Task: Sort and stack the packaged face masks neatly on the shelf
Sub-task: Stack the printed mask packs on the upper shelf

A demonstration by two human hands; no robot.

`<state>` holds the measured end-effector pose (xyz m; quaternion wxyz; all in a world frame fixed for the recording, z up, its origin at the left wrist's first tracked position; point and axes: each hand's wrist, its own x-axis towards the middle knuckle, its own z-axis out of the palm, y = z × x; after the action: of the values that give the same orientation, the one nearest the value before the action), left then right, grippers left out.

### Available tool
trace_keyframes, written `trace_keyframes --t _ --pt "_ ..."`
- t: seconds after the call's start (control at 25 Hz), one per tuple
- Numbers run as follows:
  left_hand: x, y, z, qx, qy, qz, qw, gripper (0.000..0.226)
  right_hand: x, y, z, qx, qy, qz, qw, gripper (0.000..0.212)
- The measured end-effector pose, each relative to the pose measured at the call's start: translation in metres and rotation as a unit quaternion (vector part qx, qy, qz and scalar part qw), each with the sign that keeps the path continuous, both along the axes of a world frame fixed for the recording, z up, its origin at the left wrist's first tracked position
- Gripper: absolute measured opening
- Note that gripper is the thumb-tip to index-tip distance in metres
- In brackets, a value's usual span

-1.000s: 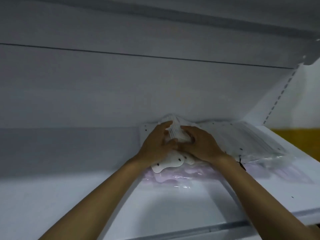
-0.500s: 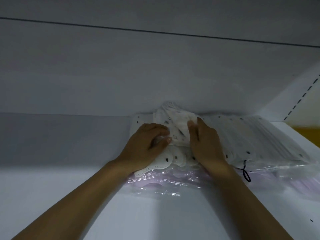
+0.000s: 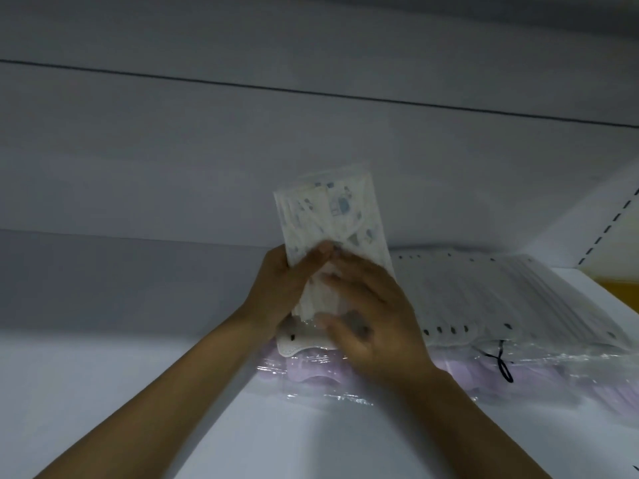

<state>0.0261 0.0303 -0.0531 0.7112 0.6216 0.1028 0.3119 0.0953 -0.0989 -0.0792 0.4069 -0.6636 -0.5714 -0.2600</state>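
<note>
The picture is looking dim and gray. Soft light is landing on the shelf (image 3: 103, 392), making it the brightest part, while the wall (image 3: 173, 174) behind is sitting in shadow. Shiny spots are glinting on the clear plastic wrap (image 3: 332, 399). The right hand (image 3: 377, 326) is looking smeared. The mask pack (image 3: 332, 216) is looking soft. Straight lines are bending near the edges.

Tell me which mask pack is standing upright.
The clear-wrapped white pack with blue prints, gripped by the left hand. The plain white packs and lilac packs lie flat on the shelf.
</note>
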Motion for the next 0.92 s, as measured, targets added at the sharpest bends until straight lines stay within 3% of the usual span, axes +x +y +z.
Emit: trace_keyframes --t 0.12,0.24,0.4,0.48,0.56,0.6,0.64,0.8,0.92 --pt "-0.007 0.003 0.005 -0.009 -0.017 -0.004 1.0 0.018 0.0 -0.001 0.017 0.09 0.123 -0.064 0.986 0.051" --pt "-0.025 0.008 0.014 0.017 -0.039 0.003 0.999 0.013 -0.027 0.025 0.044 0.07 0.355 0.012 0.932 0.059" --pt "-0.066 0.031 0.026 -0.026 -0.031 0.117 0.992 0.004 -0.067 0.079 0.058 0.083 0.461 0.058 0.882 0.042" --pt "-0.087 0.062 0.028 -0.104 -0.036 0.152 0.982 0.014 -0.081 0.11 0.054 0.115 0.566 0.07 0.813 0.043" --pt "-0.104 0.092 0.023 -0.172 -0.064 0.154 0.971 0.031 -0.108 0.147 0.047 0.126 0.695 0.146 0.692 0.05" --pt "-0.111 0.103 0.021 -0.18 -0.066 0.156 0.969 0.037 -0.121 0.167 0.04 0.115 0.729 0.177 0.651 0.048" --pt "-0.119 0.114 0.018 -0.175 -0.063 0.158 0.97 0.041 -0.131 0.184 0.033 0.102 0.729 0.172 0.655 0.042" --pt "-0.165 0.194 0.006 -0.11 -0.071 0.174 0.976 0.036 -0.131 0.212 0.022 0.138 0.596 0.065 0.788 0.032" --pt "-0.191 0.247 -0.01 0.083 0.052 0.192 0.976 0.044 -0.128 0.206 0.007 0.083 0.559 0.023 0.825 0.03"
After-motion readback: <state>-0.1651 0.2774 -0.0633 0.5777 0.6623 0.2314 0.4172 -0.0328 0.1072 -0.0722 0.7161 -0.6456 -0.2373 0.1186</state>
